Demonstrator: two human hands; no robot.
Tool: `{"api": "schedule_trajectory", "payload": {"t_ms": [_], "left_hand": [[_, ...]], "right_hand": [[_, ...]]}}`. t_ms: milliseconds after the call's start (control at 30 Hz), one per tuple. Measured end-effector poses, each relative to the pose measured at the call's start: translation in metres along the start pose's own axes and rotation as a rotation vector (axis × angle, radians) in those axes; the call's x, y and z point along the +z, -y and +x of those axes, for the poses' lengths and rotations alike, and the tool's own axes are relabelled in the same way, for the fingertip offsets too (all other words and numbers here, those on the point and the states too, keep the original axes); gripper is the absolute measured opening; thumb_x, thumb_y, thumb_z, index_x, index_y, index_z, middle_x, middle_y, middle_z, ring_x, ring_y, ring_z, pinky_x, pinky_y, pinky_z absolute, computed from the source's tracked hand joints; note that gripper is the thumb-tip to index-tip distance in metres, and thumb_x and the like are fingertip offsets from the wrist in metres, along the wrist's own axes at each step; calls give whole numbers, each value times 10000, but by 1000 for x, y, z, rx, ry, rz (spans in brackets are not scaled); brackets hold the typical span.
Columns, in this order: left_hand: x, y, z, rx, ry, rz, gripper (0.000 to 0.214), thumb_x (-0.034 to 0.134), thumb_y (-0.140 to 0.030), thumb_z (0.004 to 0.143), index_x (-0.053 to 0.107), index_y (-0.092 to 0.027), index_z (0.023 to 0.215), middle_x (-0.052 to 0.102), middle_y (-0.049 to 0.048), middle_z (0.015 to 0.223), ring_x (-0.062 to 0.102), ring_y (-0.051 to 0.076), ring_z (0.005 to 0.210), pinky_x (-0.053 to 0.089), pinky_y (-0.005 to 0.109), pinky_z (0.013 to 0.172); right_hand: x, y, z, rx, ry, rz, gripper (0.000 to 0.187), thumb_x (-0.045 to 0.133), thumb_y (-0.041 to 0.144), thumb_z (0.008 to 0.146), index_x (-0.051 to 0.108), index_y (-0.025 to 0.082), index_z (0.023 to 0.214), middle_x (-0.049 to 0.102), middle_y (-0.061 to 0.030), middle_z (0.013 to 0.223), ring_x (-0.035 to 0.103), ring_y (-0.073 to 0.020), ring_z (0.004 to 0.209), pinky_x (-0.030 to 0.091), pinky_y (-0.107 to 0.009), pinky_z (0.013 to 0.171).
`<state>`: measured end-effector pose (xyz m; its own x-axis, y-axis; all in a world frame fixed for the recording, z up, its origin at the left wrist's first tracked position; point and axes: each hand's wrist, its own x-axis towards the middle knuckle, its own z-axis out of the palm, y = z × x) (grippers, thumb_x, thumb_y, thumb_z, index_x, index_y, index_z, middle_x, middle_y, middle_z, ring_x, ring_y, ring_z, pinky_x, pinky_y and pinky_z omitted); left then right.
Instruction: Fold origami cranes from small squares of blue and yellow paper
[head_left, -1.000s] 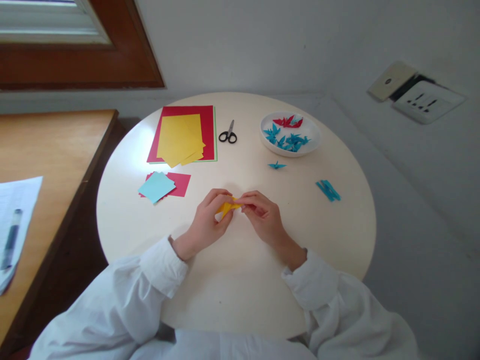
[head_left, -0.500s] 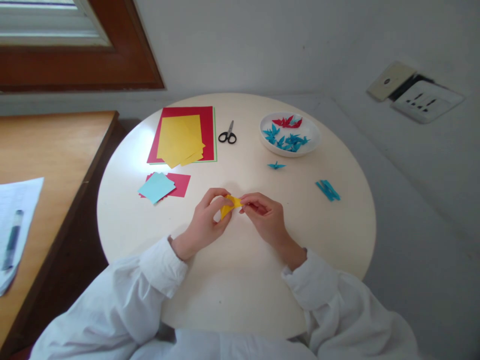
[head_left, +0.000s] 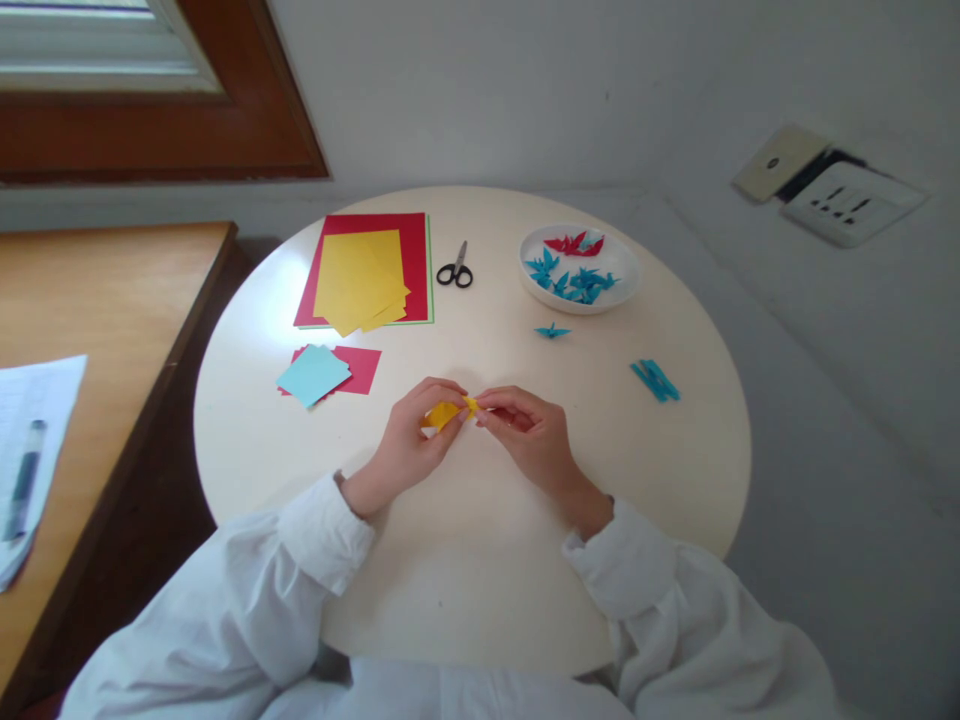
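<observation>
A small folded piece of yellow paper (head_left: 442,414) is held between my two hands above the near middle of the round table. My left hand (head_left: 417,430) grips its body, thumb below and fingers over the top, covering part of it. At its right end, my right hand (head_left: 531,432) pinches the tip between thumb and forefinger. The fingertips of both hands almost meet there, so the fold's exact shape is hidden. Beyond my hands, to the right, a blue paper crane (head_left: 553,331) lies on the table.
A white dish (head_left: 531,288) holds several blue and red paper cranes. Blue folded strips (head_left: 655,381) lie at right. Black-handled scissors (head_left: 455,272) sit near yellow sheets (head_left: 358,280) on red paper (head_left: 416,260). Light blue squares (head_left: 313,375) overlap pink ones (head_left: 364,369) on the round table (head_left: 465,580).
My left fingers have shifted right, closing toward the pinched end of the yellow paper. The paper has turned, its wide part now lying inside my left hand. My right hand has barely moved.
</observation>
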<state>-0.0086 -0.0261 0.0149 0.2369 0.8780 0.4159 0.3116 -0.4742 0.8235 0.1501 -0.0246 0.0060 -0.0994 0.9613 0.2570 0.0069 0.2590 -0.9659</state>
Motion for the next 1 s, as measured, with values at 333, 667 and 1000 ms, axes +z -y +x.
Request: {"api": "schedule_trajectory", "payload": {"t_ms": [333,667,1000], "left_hand": [[2,-2,1,-223,20,-128,114,571,-288,819,572,-174,806,626,46,799,579,145,725,468,255,648],[0,-3,0,-138,32,48,72,521,-214,806,589,-192,794,681,96,983,621,223,968,473,354,818],[0,-3,1,-218,59,-72,93,547,-236,801,565,-175,733,634,52,808,594,159,745,470,288,705]], "right_hand": [[2,-2,0,0,-29,-14,32,654,229,729,664,199,726,672,-19,759,626,-126,669,549,-252,622],[2,-3,-1,-30,-36,-117,25,614,197,747,633,188,733,656,-21,750,608,-120,653,524,-243,593],[2,0,-2,-102,2,-212,45,599,172,749,621,187,713,662,-13,731,605,-114,644,517,-233,588]]}}
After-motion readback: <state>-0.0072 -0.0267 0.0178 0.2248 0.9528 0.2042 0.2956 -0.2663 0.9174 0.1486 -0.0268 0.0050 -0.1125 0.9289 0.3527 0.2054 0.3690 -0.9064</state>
